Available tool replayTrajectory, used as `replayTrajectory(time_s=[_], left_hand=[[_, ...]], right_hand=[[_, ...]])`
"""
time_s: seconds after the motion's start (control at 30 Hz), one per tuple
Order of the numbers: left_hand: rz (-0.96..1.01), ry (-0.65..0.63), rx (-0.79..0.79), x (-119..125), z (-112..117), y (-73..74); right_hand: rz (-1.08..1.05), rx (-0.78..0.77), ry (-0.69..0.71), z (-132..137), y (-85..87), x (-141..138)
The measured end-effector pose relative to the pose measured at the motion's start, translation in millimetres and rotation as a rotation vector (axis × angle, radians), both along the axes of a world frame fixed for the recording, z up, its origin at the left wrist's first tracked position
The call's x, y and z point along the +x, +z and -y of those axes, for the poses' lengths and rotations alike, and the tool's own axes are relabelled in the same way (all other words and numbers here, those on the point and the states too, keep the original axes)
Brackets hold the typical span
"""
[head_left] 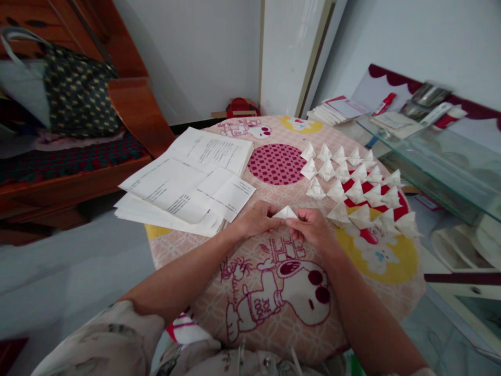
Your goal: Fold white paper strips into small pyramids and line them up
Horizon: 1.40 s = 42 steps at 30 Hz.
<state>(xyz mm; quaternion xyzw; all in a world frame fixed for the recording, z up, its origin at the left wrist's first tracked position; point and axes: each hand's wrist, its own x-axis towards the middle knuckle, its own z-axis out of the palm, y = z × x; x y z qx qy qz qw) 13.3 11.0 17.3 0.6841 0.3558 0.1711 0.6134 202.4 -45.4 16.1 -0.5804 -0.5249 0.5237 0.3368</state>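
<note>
Between my two hands is a small folded white paper [285, 213] with a pointed top, held above the round table [258, 266]. My left hand [258, 218] pinches its left corner, and my right hand [312, 225] pinches the right one. Rows of folded paper boats [355, 192] stand to the right of my right hand. To the left of my left hand lies a stack of printed paper sheets [188, 188], some with fold creases. Parts of the held paper are covered by my fingers.
A patterned cloth with cartoon dogs covers the table. At the right stands a glass shelf [438, 156] with a red tube [384, 104] and papers [338, 109]. A wooden bench [135, 109] at the left carries a dark patterned bag [80, 89].
</note>
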Motion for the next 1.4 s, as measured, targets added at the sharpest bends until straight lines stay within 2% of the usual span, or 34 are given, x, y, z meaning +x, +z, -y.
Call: replayTrajectory(time_s=[0.27, 0.47, 0.73, 0.83, 0.97, 1.03, 1.2, 1.4], left_hand=[[-0.037, 0.017, 0.048, -1, 1, -1.6], [-0.004, 0.027, -0.060, 1, 0, 0.4], [0.041, 0.139, -0.222, -9, -8, 4.2], [0.063, 0.185, -0.221, -12, -12, 2.4], [0.170, 0.329, -0.164, -14, -15, -2.1], [0.199, 0.303, -0.132, -13, -13, -3.8], [0.184, 0.099, -0.034, -2, -5, -6.3], [0.242, 0.081, 0.042, 4, 0, -4.9]], right_hand=[[-0.019, -0.023, -0.012, 1, -3.5, 0], [-0.087, -0.059, -0.015, 2, 1.9, -3], [-0.144, -0.069, -0.060, 1, 4.3, 8], [-0.156, -0.060, -0.073, 1, 2.2, 10], [-0.150, -0.049, -0.088, 1, 1.4, 10], [-0.140, -0.037, -0.063, 2, 1.3, 8], [-0.100, -0.021, 0.020, 3, -1.9, 3], [-0.054, -0.065, 0.114, 3, -5.7, -3]])
